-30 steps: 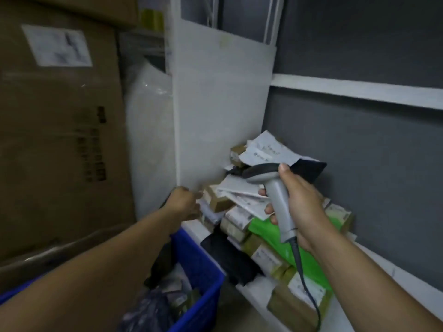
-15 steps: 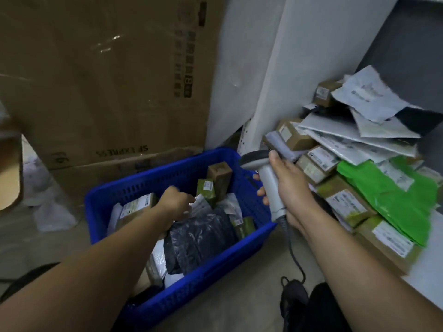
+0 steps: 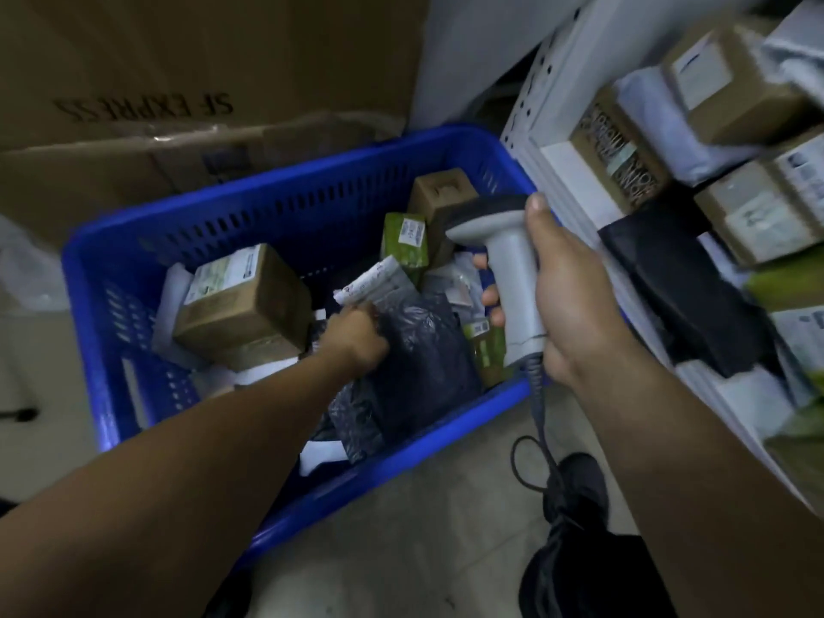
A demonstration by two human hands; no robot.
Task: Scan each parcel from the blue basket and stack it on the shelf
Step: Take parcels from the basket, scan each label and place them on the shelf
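Note:
The blue basket (image 3: 285, 202) stands on the floor, holding several parcels: a brown box (image 3: 249, 301), a green packet (image 3: 405, 238), a tall brown box (image 3: 439, 194) and a dark plastic bag (image 3: 419, 363). My left hand (image 3: 356, 334) is down inside the basket, fingers curled onto the dark bag's upper edge beside a white mailer (image 3: 374, 283). My right hand (image 3: 566, 301) grips a grey barcode scanner (image 3: 504, 256) by its handle above the basket's right side. The white shelf (image 3: 575, 180) at right carries stacked parcels.
A large SF Express carton (image 3: 187, 82) leans behind the basket. The scanner's cable (image 3: 537, 443) hangs down to the tiled floor. My dark shoe (image 3: 577, 488) stands between basket and shelf. On the shelf lie a black bag (image 3: 682, 283) and brown boxes (image 3: 758, 211).
The view has swung down from the shelf to the basket. My left hand has dropped into the basket onto the dark bag. My right hand has kept hold of the scanner.

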